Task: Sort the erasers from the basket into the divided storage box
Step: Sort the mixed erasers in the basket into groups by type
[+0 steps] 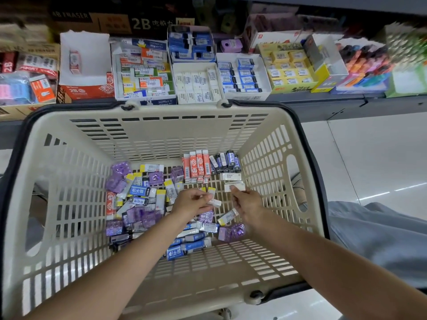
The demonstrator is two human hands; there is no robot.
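A cream plastic basket (76, 204) with a dark rim holds several loose erasers in purple, blue, yellow-and-white and orange wrappers. A row of orange erasers (196, 166) and a row of dark blue erasers (225, 161) stand sorted at its far side, with white erasers (230, 176) beside them. My left hand (193, 203) pinches a small white eraser (215, 202) over the pile. My right hand (248, 204) pinches another white eraser (238, 187) by the white stack. On the shelf behind stands the divided storage box (265, 88) with white and blue erasers in its sections.
The shelf carries more eraser boxes: an orange 2B carton (85, 90) nearly bare inside, a mixed white box (143, 72), a yellow box (288, 65), and coloured items at the right (365, 65). A grey trouser leg (374, 232) shows at the right. White floor lies beyond.
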